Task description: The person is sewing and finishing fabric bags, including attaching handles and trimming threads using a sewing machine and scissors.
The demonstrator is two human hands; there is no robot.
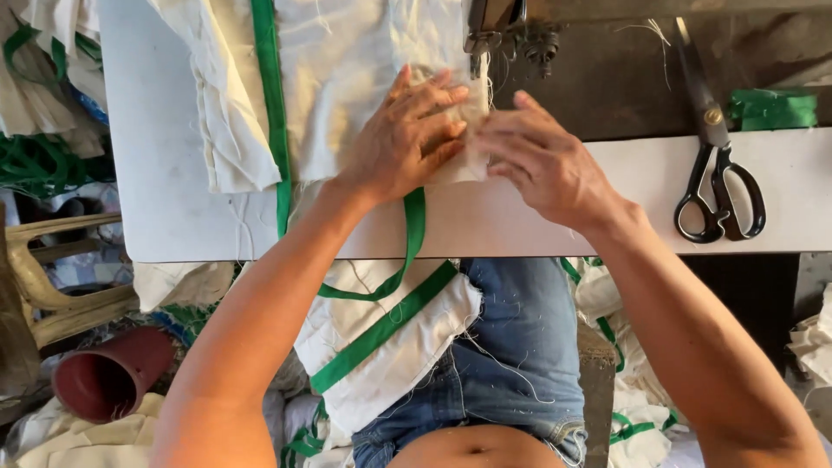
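Left hand (407,139) lies flat, fingers spread, on the cloth (347,69) below the needle (478,43); right hand (542,160) pinches its edge.

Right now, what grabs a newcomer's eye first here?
Both hands: the left hand lies flat on cream fabric at the sewing machine's presser foot, and the right hand pinches the fabric's edge beside it. A bright green trim strip runs down the cloth and loops off the white table onto the lap. Black scissors lie at far right.
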